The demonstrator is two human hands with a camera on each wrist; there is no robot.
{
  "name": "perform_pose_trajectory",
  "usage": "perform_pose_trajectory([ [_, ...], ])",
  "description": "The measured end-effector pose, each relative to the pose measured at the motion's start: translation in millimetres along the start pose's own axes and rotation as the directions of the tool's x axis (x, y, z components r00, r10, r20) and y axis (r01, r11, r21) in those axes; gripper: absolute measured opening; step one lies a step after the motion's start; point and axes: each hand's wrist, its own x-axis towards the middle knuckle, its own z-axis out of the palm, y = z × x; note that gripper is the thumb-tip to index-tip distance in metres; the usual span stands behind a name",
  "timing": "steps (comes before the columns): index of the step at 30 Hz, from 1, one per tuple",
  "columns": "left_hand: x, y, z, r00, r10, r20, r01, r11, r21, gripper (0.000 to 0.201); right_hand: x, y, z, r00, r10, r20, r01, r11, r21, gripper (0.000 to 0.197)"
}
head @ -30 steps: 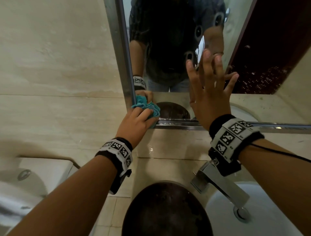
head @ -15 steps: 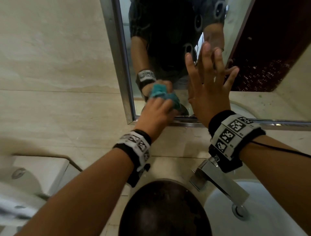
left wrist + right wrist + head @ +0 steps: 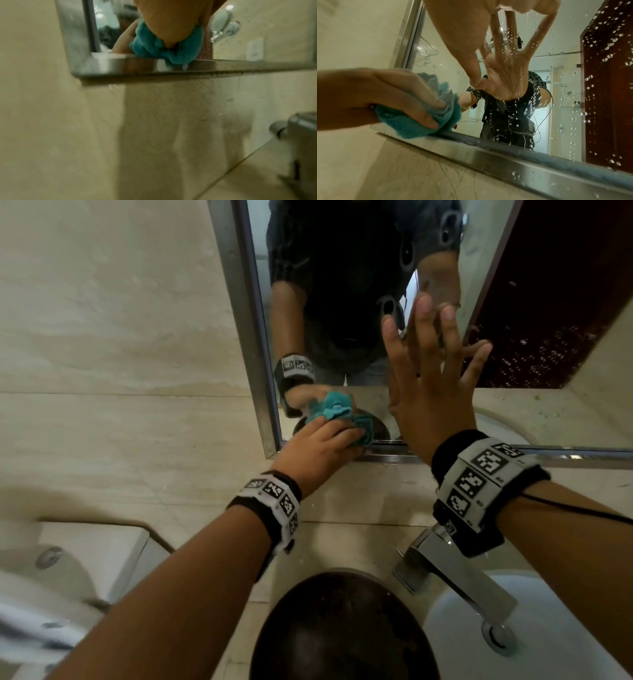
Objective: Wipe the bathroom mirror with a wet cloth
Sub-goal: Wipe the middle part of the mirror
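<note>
The mirror (image 3: 548, 302) hangs in a metal frame (image 3: 239, 320) on a beige wall. My left hand (image 3: 318, 446) grips a bunched teal cloth (image 3: 337, 409) and presses it on the glass at the lower left corner, just above the bottom frame rail. The left wrist view shows the cloth (image 3: 164, 44) under my fingers, touching the rail (image 3: 223, 67). My right hand (image 3: 431, 392) is open with fingers spread, flat against the glass to the right of the cloth. In the right wrist view, water droplets dot the mirror (image 3: 565, 40) beside my right hand (image 3: 465, 33) and the cloth (image 3: 412, 121).
A chrome faucet (image 3: 455, 580) and white basin (image 3: 513, 645) lie under my right forearm. A dark round bowl-like object (image 3: 342, 628) sits below centre. A white toilet tank (image 3: 92, 549) stands at lower left. Beige tiled wall (image 3: 120, 337) fills the left.
My left hand moved the cloth from the mirror's bottom left corner up and to the right, then back down toward the bottom rail. My right hand stayed flat on the glass.
</note>
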Motion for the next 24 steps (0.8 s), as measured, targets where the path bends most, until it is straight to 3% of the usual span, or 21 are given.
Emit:
perform_pose_trajectory([
  [2,4.3,-17.6,-23.8,0.990,0.112,-0.091,-0.097,0.983,0.157,0.040,-0.6,-0.5,-0.7,1.000,-0.005,0.006,0.005,1.000,0.009,0.081],
  [4,16.2,-33.7,-48.6,0.971,0.060,-0.229,-0.006,0.974,0.226,0.041,-1.1,-0.7,-0.6,1.000,0.007,-0.015,-0.007,1.000,-0.020,0.078],
  [6,28.9,-39.7,-54.8,0.924,-0.045,-0.379,0.127,0.973,0.193,0.039,-1.8,-2.0,0.1,0.999,0.000,-0.035,-0.002,0.999,-0.051,0.075],
  [8,32.1,-31.2,-41.9,0.904,-0.077,-0.420,0.159,0.973,0.165,0.043,-1.7,-1.1,0.4,1.000,-0.006,-0.029,0.005,0.999,-0.043,0.077],
  [10,23.0,-16.7,-17.7,0.946,-0.016,-0.324,0.070,0.985,0.156,0.051,-0.9,-0.1,0.5,1.000,-0.001,-0.016,0.000,0.999,-0.037,0.082],
  [12,7.7,-6.7,-0.9,0.990,0.063,-0.126,-0.044,0.988,0.148,0.060,-1.8,-0.9,-2.8,1.000,0.001,-0.009,-0.001,1.000,-0.031,0.085],
  [14,0.8,-3.7,-2.0,0.998,0.055,0.024,-0.058,0.986,0.158,0.065,-3.1,1.7,-11.2,1.000,-0.016,0.016,0.016,1.000,0.003,0.086],
  [15,1.5,-5.4,-7.7,0.998,0.048,0.040,-0.054,0.983,0.177,0.065,-3.5,6.0,-16.3,0.999,-0.021,0.042,0.020,0.999,0.042,0.089],
  [18,16.2,-15.8,-42.3,0.992,-0.002,-0.125,0.026,0.982,0.186,0.058,-4.6,26.2,-32.6,0.999,-0.010,0.039,0.007,0.996,0.084,0.093],
  [21,56.5,-28.6,-85.6,0.915,-0.091,-0.394,0.143,0.984,0.104,0.046,-2.1,42.6,-34.6,0.993,0.045,0.105,-0.050,0.998,0.045,0.098],
  [24,90.8,-25.5,-97.5,0.843,-0.156,-0.515,0.197,0.980,0.027,0.043,-1.5,40.5,-28.9,0.992,0.079,0.099,-0.082,0.996,0.025,0.096],
])
